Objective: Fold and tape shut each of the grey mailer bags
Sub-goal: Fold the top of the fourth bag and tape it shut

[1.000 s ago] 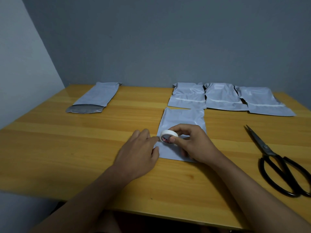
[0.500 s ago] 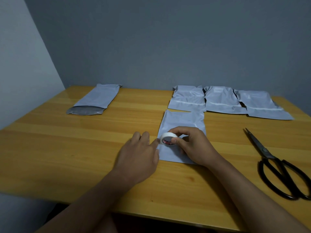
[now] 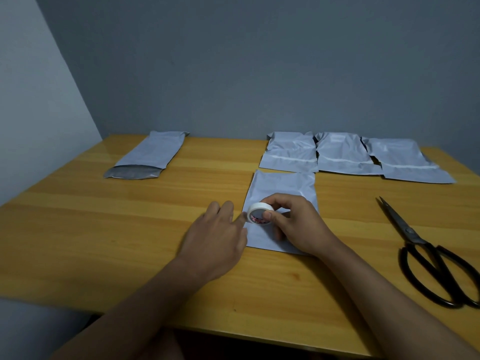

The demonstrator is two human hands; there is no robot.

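While the right hand gripped the tape roll over the folded bag at the table's near middle, the left hand, fingers extended at the bag's edge, risked letting the fold spring open.

Black-handled scissors lie flat at the right of a wooden surface, blades closed and pointing away toward the far edge, handles nearest the camera. The yellow-brown surface shows long grain stripes. Behind it rises a plain grey wall; a paler wall stands at left.
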